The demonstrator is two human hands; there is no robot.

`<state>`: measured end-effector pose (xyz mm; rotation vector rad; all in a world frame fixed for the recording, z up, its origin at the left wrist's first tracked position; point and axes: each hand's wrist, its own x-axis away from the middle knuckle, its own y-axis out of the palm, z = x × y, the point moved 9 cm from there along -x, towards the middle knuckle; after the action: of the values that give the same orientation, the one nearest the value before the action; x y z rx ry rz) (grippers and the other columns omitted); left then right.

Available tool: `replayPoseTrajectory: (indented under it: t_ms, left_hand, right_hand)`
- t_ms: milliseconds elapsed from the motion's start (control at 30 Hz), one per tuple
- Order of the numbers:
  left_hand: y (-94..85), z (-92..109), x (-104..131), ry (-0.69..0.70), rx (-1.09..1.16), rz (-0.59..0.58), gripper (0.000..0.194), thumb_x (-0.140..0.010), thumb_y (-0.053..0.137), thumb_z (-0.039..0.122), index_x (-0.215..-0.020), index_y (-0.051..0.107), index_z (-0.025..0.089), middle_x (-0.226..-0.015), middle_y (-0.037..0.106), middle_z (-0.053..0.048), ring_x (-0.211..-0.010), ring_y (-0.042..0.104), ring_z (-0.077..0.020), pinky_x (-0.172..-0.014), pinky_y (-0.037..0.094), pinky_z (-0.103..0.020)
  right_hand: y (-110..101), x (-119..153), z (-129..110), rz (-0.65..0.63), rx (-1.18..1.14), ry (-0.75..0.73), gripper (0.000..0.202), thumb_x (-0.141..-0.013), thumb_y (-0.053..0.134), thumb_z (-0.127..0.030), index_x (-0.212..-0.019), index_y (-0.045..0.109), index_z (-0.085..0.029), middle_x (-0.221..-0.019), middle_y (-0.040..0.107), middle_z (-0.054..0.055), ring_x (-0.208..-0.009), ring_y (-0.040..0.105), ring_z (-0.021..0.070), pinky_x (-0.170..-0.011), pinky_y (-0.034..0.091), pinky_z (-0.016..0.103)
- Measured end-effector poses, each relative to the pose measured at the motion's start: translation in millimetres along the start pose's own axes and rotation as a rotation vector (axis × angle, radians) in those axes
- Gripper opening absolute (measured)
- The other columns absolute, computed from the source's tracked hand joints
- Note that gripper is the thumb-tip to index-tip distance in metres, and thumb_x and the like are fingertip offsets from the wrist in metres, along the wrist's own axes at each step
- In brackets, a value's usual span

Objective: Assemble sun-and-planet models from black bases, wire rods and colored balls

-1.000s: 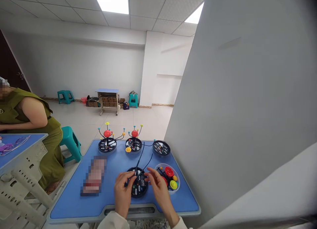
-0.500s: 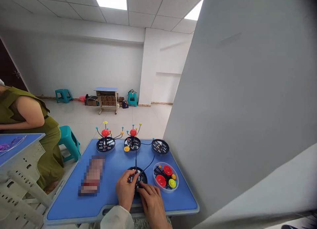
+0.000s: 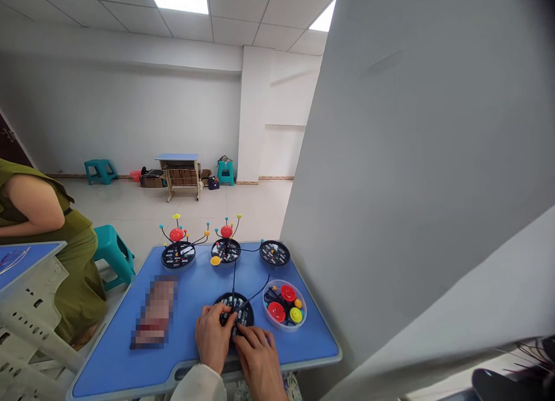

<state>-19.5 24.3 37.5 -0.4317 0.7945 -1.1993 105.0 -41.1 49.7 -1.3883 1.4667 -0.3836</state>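
Note:
A round black base [image 3: 246, 315] with printed labels lies near the front edge of the blue table [image 3: 191, 294]. Two thin black rods rise from its middle, one upright, one slanting right. My left hand [image 3: 213, 336] pinches at the rods' foot with thumb and forefinger. At the base's front right edge rests my right hand [image 3: 260, 355], its fingers bent and close together on the rim. A clear bowl [image 3: 285, 326] to the right holds red half-shells, yellow and orange pieces and black rods.
Two finished-looking models [image 3: 178, 254] [image 3: 226, 251] with red balls and another black base [image 3: 274, 253] line the far edge. A pixelated item [image 3: 156, 311] lies left. A grey wall borders the right; a person [image 3: 39, 204] sits left near a teal stool [image 3: 113, 253].
The whole view has shifted slightly, with the table appearing further left. My hands remain at the black base, and my left fingers still pinch near the rods' foot.

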Motion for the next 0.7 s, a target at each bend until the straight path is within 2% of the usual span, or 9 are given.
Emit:
replayPoseTrajectory:
  t_ms: [100, 167, 233, 300, 367, 400, 533, 700]
  left_hand:
    - [2.4, 1.5, 1.1, 0.026, -0.011, -0.035, 0.018, -0.082, 0.059, 0.039, -0.073, 0.066, 0.025, -0.084, 0.075, -0.003, -0.084, 0.067, -0.027, -0.07, 0.045, -0.035]
    - [3.2, 1.4, 1.7, 0.034, -0.018, -0.052, 0.018, -0.083, 0.057, 0.039, -0.074, 0.065, 0.025, -0.086, 0.075, -0.003, -0.084, 0.067, -0.0262, -0.069, 0.044, -0.035]
    - [3.6, 0.7, 1.9, 0.035, -0.028, -0.064, 0.018, -0.084, 0.057, 0.039, -0.076, 0.065, 0.025, -0.086, 0.075, -0.003, -0.083, 0.067, -0.0263, -0.069, 0.043, -0.035]
    - [3.4, 0.1, 1.8, 0.033, -0.038, -0.071, 0.018, -0.084, 0.057, 0.039, -0.078, 0.066, 0.025, -0.088, 0.075, -0.003, -0.085, 0.067, -0.027, -0.068, 0.042, -0.035]
    - [3.0, 0.2, 1.4, 0.034, -0.045, -0.075, 0.017, -0.084, 0.057, 0.038, -0.08, 0.066, 0.025, -0.09, 0.075, -0.003, -0.088, 0.066, -0.0275, -0.069, 0.042, -0.035]
    - [2.7, 0.6, 1.3, 0.034, -0.049, -0.076, 0.017, -0.084, 0.056, 0.038, -0.081, 0.067, 0.025, -0.091, 0.075, -0.004, -0.089, 0.066, -0.0279, -0.07, 0.042, -0.035]
    - [1.4, 3.6, 2.6, 0.039, -0.059, -0.072, 0.02, -0.086, 0.053, 0.037, -0.084, 0.068, 0.025, -0.093, 0.076, -0.006, -0.093, 0.065, -0.029, -0.074, 0.043, -0.037]
    - [-2.7, 4.7, 8.6, 0.05, -0.064, -0.037, 0.028, -0.087, 0.051, 0.042, -0.1, 0.068, 0.025, -0.108, 0.073, -0.008, -0.102, 0.062, -0.0312, -0.084, 0.045, -0.044]
  right_hand:
    - [-0.5, 0.5, -0.1, -0.007, -0.049, -0.014, 0.022, -0.09, 0.054, -0.017, -0.096, 0.069, -0.032, -0.115, 0.072, 0.0, -0.1, 0.065, 0.0243, -0.086, 0.044, 0.04]
    - [-11.0, -4.3, 5.4, 0.016, -0.088, -0.047, 0.023, -0.091, 0.053, -0.02, -0.098, 0.069, -0.035, -0.114, 0.073, -0.001, -0.096, 0.067, 0.0235, -0.085, 0.045, 0.04]
    - [-33.5, -14.5, 20.0, 0.076, -0.095, -0.063, 0.022, -0.092, 0.053, -0.025, -0.1, 0.069, -0.037, -0.108, 0.074, -0.001, -0.091, 0.068, 0.0235, -0.083, 0.046, 0.041]
    - [-64.4, -28.4, 45.2, 0.171, -0.019, -0.002, 0.023, -0.093, 0.05, -0.023, -0.101, 0.07, -0.032, -0.099, 0.075, 0.002, -0.09, 0.067, 0.0243, -0.08, 0.045, 0.04]
    - [-85.4, -44.8, 68.1, 0.159, 0.135, 0.058, 0.027, -0.094, 0.046, -0.019, -0.101, 0.071, -0.027, -0.097, 0.074, 0.006, -0.093, 0.065, 0.0249, -0.079, 0.044, 0.039]
    - [-89.5, -53.1, 77.5, 0.108, 0.222, 0.082, 0.028, -0.095, 0.045, -0.019, -0.098, 0.072, -0.026, -0.096, 0.073, 0.007, -0.094, 0.064, 0.0252, -0.079, 0.043, 0.039]
    - [-83.2, -77.6, 94.5, -0.065, 0.337, 0.103, 0.02, -0.085, 0.063, -0.016, -0.075, 0.076, -0.027, -0.094, 0.07, 0.007, -0.095, 0.059, 0.0265, -0.079, 0.041, 0.038]
    - [-60.0, -93.0, 97.1, -0.19, 0.299, 0.107, 0.016, -0.074, 0.073, -0.013, -0.063, 0.076, -0.024, -0.112, 0.068, 0.008, -0.106, 0.055, 0.0291, -0.086, 0.038, 0.04]
